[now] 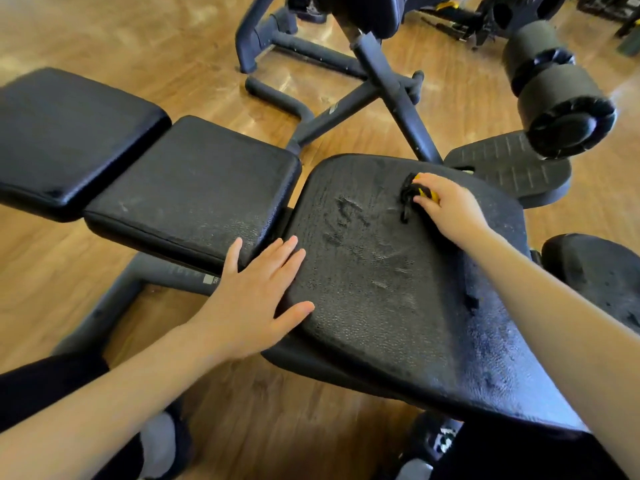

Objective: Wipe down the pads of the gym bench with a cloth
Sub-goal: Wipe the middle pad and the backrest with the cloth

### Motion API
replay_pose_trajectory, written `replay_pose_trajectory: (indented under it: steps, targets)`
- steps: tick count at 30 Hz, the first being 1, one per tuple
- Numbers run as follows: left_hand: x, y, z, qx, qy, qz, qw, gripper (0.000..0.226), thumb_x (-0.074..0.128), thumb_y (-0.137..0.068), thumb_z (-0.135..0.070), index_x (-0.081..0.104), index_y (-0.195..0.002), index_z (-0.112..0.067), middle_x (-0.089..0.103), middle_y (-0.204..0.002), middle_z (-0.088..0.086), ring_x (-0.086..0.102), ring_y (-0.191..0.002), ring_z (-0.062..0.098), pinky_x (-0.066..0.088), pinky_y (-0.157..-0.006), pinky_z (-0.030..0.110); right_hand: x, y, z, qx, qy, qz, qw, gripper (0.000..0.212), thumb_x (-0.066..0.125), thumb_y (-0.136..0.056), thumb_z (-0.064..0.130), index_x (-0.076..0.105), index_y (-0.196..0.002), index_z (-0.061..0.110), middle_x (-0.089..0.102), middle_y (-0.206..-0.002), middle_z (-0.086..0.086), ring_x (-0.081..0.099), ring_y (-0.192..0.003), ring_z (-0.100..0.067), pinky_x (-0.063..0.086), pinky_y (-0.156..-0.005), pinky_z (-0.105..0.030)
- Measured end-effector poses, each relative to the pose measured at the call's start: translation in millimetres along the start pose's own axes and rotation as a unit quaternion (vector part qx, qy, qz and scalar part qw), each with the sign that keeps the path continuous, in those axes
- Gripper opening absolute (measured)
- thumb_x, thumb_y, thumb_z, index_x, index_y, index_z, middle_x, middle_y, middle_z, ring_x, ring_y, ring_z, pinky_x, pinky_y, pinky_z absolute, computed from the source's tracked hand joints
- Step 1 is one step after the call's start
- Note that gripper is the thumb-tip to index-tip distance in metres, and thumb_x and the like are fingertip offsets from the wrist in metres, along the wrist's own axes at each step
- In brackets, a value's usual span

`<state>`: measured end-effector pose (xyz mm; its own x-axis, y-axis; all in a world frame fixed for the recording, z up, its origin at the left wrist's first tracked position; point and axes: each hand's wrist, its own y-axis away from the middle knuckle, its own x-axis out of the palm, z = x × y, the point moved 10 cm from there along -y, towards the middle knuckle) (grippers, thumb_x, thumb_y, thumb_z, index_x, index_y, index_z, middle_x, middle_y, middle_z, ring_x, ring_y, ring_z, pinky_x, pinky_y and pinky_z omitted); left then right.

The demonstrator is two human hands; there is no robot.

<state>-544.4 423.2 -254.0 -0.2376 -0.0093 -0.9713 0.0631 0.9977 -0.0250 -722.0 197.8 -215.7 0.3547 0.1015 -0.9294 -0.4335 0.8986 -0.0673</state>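
Item: wiping of the large near pad point(398, 271), in progress. The cloth point(414, 195) (black and yellow, bunched) is pinched in the right hand point(450, 206) at the pad's far right. The left hand point(256, 296) is laid flat, fingers spread, on the pad's left edge. Middle pad point(194, 188) and far-left pad point(69, 133) are judged outstanding; strokes leftward are called for next.
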Motion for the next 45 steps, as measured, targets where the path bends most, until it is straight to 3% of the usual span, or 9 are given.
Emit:
replay_pose_trajectory:
  steps: [6, 10, 12, 15, 20, 29, 32, 38, 45]
  targets:
    - [2.4, 0.3, 1.5, -0.001, 0.015, -0.002, 1.0, 0.091, -0.008, -0.077, -0.075, 0.016, -0.148, -0.025, 0.005, -0.156, -0.009, -0.002, -0.14, 0.004, -0.013, -0.11, 0.046, -17.8, -40.2, -29.8, 0.085, -0.032, -0.054, 0.994, 0.036, 0.052, -0.092, 0.021, 0.052, -0.127, 0.014, 0.057, -0.128, -0.013, 0.049, -0.118, -0.034, 0.04, -0.094, -0.038]
    - [1.9, -0.5, -0.1, 0.005, 0.002, -0.005, 1.0, 0.09, -0.007, -0.08, -0.073, 0.02, -0.148, -0.021, 0.011, -0.156, -0.005, 0.0, -0.139, 0.005, -0.01, -0.11, 0.048, -12.3, -26.5, -27.8, 0.097, -0.054, -0.05, 0.993, 0.039, 0.052, -0.092, 0.022, 0.049, -0.131, 0.015, 0.053, -0.134, -0.009, 0.047, -0.122, -0.031, 0.038, -0.098, -0.037]
    - [1.4, -1.1, -0.6, 0.007, -0.003, -0.007, 1.0, 0.093, -0.01, -0.078, -0.074, 0.02, -0.148, -0.02, 0.01, -0.156, -0.004, 0.001, -0.14, 0.006, -0.012, -0.108, 0.047, -8.0, -9.3, -25.9, 0.093, -0.053, -0.042, 0.993, 0.041, 0.052, -0.092, 0.023, 0.049, -0.132, 0.017, 0.048, -0.139, -0.004, 0.044, -0.127, -0.026, 0.035, -0.104, -0.037]
    - [-2.7, -1.3, -2.8, 0.007, -0.004, -0.015, 1.0, 0.092, -0.004, -0.081, -0.073, 0.029, -0.145, -0.016, 0.022, -0.154, 0.001, 0.018, -0.142, 0.015, -0.003, -0.108, 0.052, -3.5, 23.8, -21.3, 0.087, -0.047, -0.026, 0.995, 0.041, 0.054, -0.091, 0.023, 0.049, -0.132, 0.02, 0.045, -0.142, 0.001, 0.043, -0.129, -0.023, 0.034, -0.107, -0.037]
    - [-2.5, -2.8, -4.6, -0.012, -0.005, 0.009, 1.0, 0.095, -0.003, -0.07, -0.068, 0.014, -0.149, -0.019, 0.004, -0.158, -0.004, 0.003, -0.145, 0.013, -0.009, -0.111, 0.052, 3.0, 87.7, -7.3, 0.063, -0.048, 0.003, 0.997, 0.04, 0.055, -0.09, 0.022, 0.051, -0.13, 0.023, 0.047, -0.141, 0.004, 0.041, -0.131, -0.018, 0.031, -0.11, -0.034]
    - [-1.6, -2.4, -4.8, -0.024, -0.022, 0.016, 0.999, 0.095, -0.009, -0.067, -0.069, 0.01, -0.149, -0.024, -0.001, -0.158, -0.007, -0.001, -0.144, 0.011, -0.011, -0.112, 0.049, 0.2, 211.8, 32.5, 0.022, -0.052, 0.062, 0.996, 0.039, 0.057, -0.089, 0.025, 0.051, -0.127, 0.033, 0.042, -0.135, 0.024, 0.032, -0.13, 0.002, 0.025, -0.109, -0.023]
    - [-2.3, -2.2, -4.7, -0.024, -0.021, 0.012, 0.999, 0.089, -0.001, -0.073, -0.069, 0.011, -0.149, -0.023, 0.001, -0.158, -0.006, 0.001, -0.144, 0.011, -0.011, -0.112, 0.049, 0.1, 225.4, 35.5, 0.008, -0.045, 0.072, 0.996, 0.038, 0.058, -0.089, 0.025, 0.052, -0.125, 0.036, 0.035, -0.128, 0.032, 0.03, -0.125, 0.008, 0.027, -0.107, -0.022]
    - [-2.7, -4.5, -4.8, -0.022, -0.007, 0.004, 1.0, 0.098, -0.006, -0.066, -0.07, 0.016, -0.149, -0.022, 0.006, -0.157, -0.005, 0.005, -0.145, 0.013, -0.012, -0.111, 0.049, 0.1, 204.3, 26.5, -0.021, -0.057, 0.056, 0.997, 0.034, 0.06, -0.087, 0.019, 0.058, -0.12, 0.028, 0.039, -0.129, 0.027, 0.032, -0.127, 0.005, 0.024, -0.107, -0.019]
    - [-2.3, -4.1, -4.9, -0.028, -0.002, -0.003, 1.0, 0.094, -0.003, -0.069, -0.068, 0.016, -0.149, -0.022, 0.006, -0.157, -0.005, 0.005, -0.144, 0.012, -0.011, -0.112, 0.05, -3.6, 118.0, -7.3, 0.002, -0.058, 0.013, 0.998, 0.035, 0.058, -0.088, 0.013, 0.057, -0.123, 0.017, 0.05, -0.138, 0.002, 0.04, -0.132, -0.016, 0.03, -0.107, -0.03]
